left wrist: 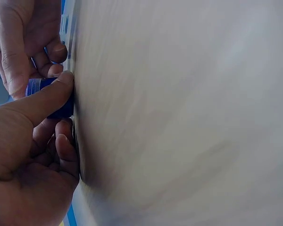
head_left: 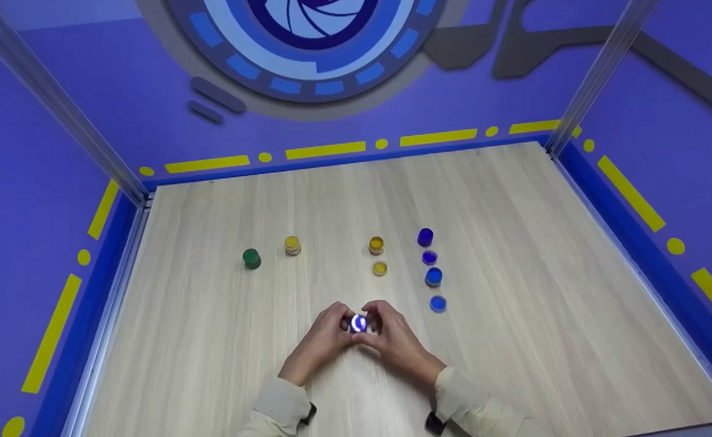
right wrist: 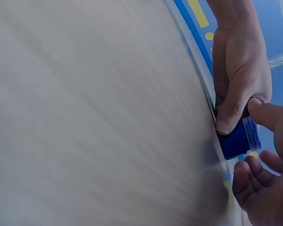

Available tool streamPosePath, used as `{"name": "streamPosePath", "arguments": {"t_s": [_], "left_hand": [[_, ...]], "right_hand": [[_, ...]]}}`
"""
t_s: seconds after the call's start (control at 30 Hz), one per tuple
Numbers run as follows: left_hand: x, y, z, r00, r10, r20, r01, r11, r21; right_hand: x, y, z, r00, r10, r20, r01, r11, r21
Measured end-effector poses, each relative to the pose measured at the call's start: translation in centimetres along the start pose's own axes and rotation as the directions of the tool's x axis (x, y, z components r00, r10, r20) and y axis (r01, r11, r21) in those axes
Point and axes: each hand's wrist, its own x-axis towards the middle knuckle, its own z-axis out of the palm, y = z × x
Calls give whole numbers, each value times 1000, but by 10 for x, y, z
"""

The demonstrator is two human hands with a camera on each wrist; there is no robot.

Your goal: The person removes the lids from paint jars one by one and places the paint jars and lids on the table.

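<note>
In the head view my two hands meet over the front middle of the table around a small dark blue paint jar (head_left: pixel 359 323), whose top shines with glare. My left hand (head_left: pixel 329 331) grips the jar's body, its thumb lying across the side in the left wrist view. The jar (right wrist: pixel 236 141) shows a clear rim or lid in the right wrist view. Beside that rim, my right hand (head_left: pixel 390 331) has its thumb and loosely bent fingers spread around it, with a gap between fingers and jar. The jar's far side is hidden by the fingers.
Left of centre stand a green jar (head_left: pixel 251 258) and a pale yellow jar (head_left: pixel 292 245). An amber jar (head_left: pixel 376 245) has a yellow lid (head_left: pixel 380 268) before it. Rightward are a violet jar (head_left: pixel 425 237), violet lid (head_left: pixel 430 257), blue jar (head_left: pixel 433 277) and blue lid (head_left: pixel 438 303). Blue walls border the table.
</note>
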Motion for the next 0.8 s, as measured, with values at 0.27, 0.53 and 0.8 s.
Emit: {"name": "streamPosePath", "arguments": {"t_s": [0.27,0.53,0.8], "left_hand": [[-1,1,0,1000,2,3,-2,1000,1],[1,0,0,999,48,-25,-47,999,18],[1,1,1,999,46,-10,-46,999,18]], "right_hand": [[4,-2,0,1000,9,6,-8,999,-46],[6,1,-6,997,-56,54,61,994,-90],[7,6,-10,984,-81,159,92,994,-65]]}}
